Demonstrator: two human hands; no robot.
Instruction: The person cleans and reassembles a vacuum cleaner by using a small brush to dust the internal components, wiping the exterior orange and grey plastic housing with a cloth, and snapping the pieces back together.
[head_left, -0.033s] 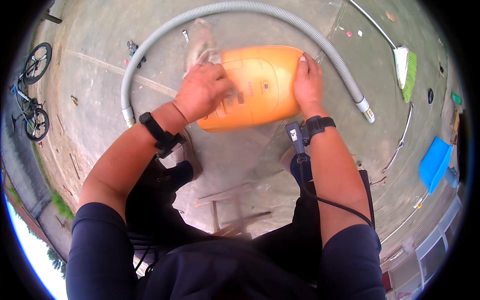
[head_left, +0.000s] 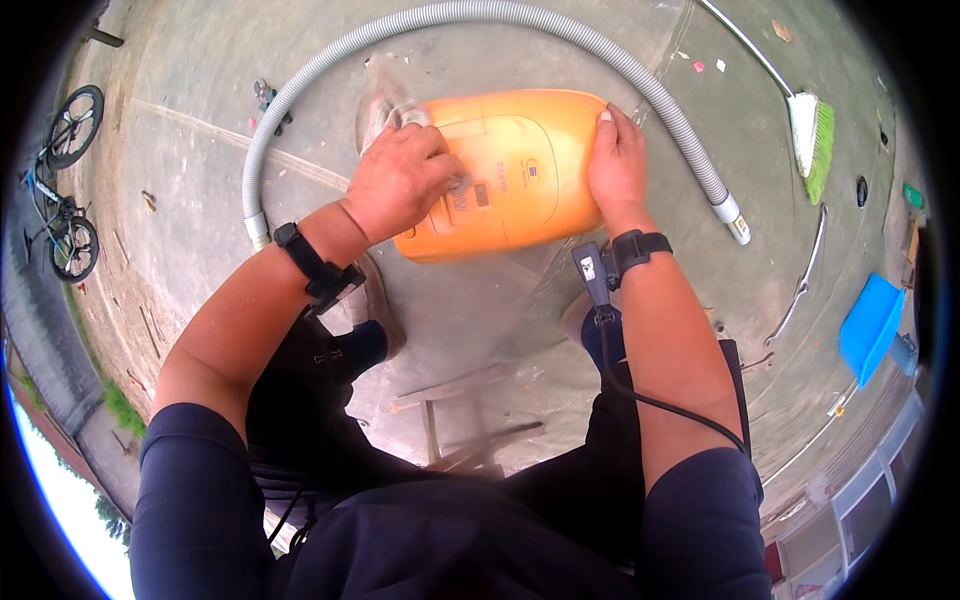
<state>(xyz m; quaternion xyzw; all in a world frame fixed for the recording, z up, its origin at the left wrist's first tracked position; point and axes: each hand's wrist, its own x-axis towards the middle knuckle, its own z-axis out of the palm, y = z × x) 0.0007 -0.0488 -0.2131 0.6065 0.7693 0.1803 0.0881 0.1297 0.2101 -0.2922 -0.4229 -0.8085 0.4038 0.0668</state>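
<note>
An orange vacuum cleaner body (head_left: pixel 515 215) lies in front of me above the concrete ground, its rounded right end against my right hand (head_left: pixel 618 172). That hand grips the end, thumb on top and fingers round the far edge. My left hand (head_left: pixel 402 182) is closed on a pale, dirty cloth (head_left: pixel 385 105), over the left part of the orange casing. Cloth sticks out beyond the knuckles, blurred, and a bit shows by the fingertips. A grey ribbed hose (head_left: pixel 465 12) arcs around the far side of the body, its white cuffed ends on either side.
At the right lie a broom (head_left: pixel 815 145) with green bristles, a metal wrench (head_left: pixel 805 275) and a blue dustpan (head_left: pixel 868 325). Pliers (head_left: pixel 270 100) are beside the hose at the left. A bicycle (head_left: pixel 62 190) stands far left. Wood pieces (head_left: pixel 470 455) lie between my legs.
My left hand has slid a little to the left with the cloth, which now covers a small metal tool on the ground. The right hand keeps its hold; the vacuum cleaner body has barely shifted.
</note>
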